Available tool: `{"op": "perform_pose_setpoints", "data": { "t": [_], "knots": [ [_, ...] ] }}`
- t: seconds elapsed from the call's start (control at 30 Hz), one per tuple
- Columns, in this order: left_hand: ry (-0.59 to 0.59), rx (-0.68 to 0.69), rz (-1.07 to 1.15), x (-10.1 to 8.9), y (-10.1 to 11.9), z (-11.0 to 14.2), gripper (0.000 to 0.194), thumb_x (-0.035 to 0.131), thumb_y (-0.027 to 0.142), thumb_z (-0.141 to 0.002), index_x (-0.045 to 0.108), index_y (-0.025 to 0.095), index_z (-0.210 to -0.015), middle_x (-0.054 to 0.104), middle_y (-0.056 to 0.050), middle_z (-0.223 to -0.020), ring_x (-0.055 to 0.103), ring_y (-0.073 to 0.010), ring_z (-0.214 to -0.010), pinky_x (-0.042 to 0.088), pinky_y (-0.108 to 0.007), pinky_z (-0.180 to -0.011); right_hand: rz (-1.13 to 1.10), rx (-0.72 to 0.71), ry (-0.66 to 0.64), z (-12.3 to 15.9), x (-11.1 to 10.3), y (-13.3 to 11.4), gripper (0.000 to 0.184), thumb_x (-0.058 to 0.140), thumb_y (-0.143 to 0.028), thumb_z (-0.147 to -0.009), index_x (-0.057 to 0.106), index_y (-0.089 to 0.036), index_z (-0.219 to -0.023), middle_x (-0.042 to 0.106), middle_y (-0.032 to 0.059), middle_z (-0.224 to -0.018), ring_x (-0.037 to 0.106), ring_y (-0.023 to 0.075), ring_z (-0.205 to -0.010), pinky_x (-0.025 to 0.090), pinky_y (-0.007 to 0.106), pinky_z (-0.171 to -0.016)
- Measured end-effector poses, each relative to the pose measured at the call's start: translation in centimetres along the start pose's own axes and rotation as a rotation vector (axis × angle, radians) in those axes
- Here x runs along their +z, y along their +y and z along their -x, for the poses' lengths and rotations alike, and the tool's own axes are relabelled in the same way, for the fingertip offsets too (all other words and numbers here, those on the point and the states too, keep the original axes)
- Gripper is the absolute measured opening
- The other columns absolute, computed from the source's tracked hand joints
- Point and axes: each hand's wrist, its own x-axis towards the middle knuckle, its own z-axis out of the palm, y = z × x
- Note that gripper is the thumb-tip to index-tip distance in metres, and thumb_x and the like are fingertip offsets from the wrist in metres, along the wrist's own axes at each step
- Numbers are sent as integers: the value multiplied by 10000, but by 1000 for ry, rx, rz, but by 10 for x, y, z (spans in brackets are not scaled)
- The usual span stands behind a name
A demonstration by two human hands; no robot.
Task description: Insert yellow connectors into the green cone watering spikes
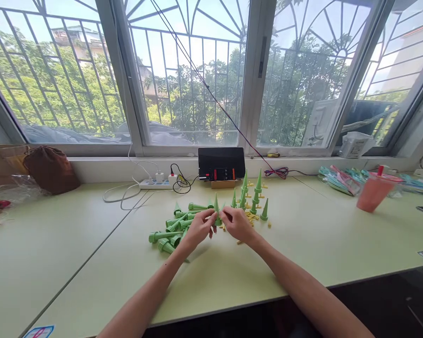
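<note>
Pale green table [239,286], near edge crossing below both hands. Both forearms reach in from the lower edge of view.

Left hand [201,228]: thumb and fingers pinching a green spike [216,204], held upright between the hands, tip up. Right hand [238,224]: thumb and fingertips pressed together at the spike's right side; whether a small part sits between them is hidden.

Just left of the left hand: loose pile of green spikes [169,234], lying at mixed angles, some overlapping, ribbed caps visible. Just beyond and beside the right hand: small yellow pieces [251,218], scattered and heaped. Right of these, a single green cone [264,211] stands upright. Slightly farther, stacked green spikes [255,195] stand tip up, with yellow pieces projecting sideways.

Well right of the right hand: red cup [376,191] with lid and straw, slightly tilted in view; plastic-wrapped bundles [341,180] behind it. Well left of the left hand: brown bag [51,170].

Beyond the hands, near the sill: white power strip [157,183] with plugs and cables; dark tablet [221,157] propped upright, phone-like device [224,174] in front. Farthest: barred windows [193,70], trees outside.
</note>
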Motion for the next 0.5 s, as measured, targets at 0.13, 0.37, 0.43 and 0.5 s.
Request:
{"op": "perform_pose_setpoints", "data": {
  "t": [0.13, 0.37, 0.43, 0.5],
  "knots": [
    [-51, -22, 55, 0, -1, 0, 364, 543, 493, -814, 511, 145, -712, 491, 1, -675, 503, -90, -557, 415, -180, -404, -9, -8, -60, 2, 1, -3, 299, 493, -333, -873, 430, -181, -622, 448, -44, -543, 371, 82, -502, 284, 205, -507],
    [-102, -41, 110, -1, -5, -1, 364, 561, 492, -807, 556, 133, -744, 465, 7, -663, 469, -84, -557, 430, -190, -438, 3, -21, -63, 3, 2, -4, 310, 510, -311, -856, 422, -181, -588, 428, -48, -529, 357, 79, -496, 279, 206, -504],
    [-100, -44, 117, -2, -6, -1, 373, 569, 502, -801, 554, 134, -737, 461, 10, -656, 463, -82, -550, 427, -192, -439, 0, -24, -67, 3, 2, -3, 307, 506, -306, -856, 419, -182, -589, 421, -50, -528, 353, 79, -496, 277, 207, -502],
    [-101, -49, 118, -1, -6, -1, 382, 572, 511, -798, 547, 136, -729, 459, 12, -650, 460, -79, -540, 423, -191, -439, 1, -25, -75, 3, 1, -3, 305, 501, -302, -859, 418, -182, -590, 414, -51, -529, 351, 80, -497, 277, 208, -504]
  ]
}}
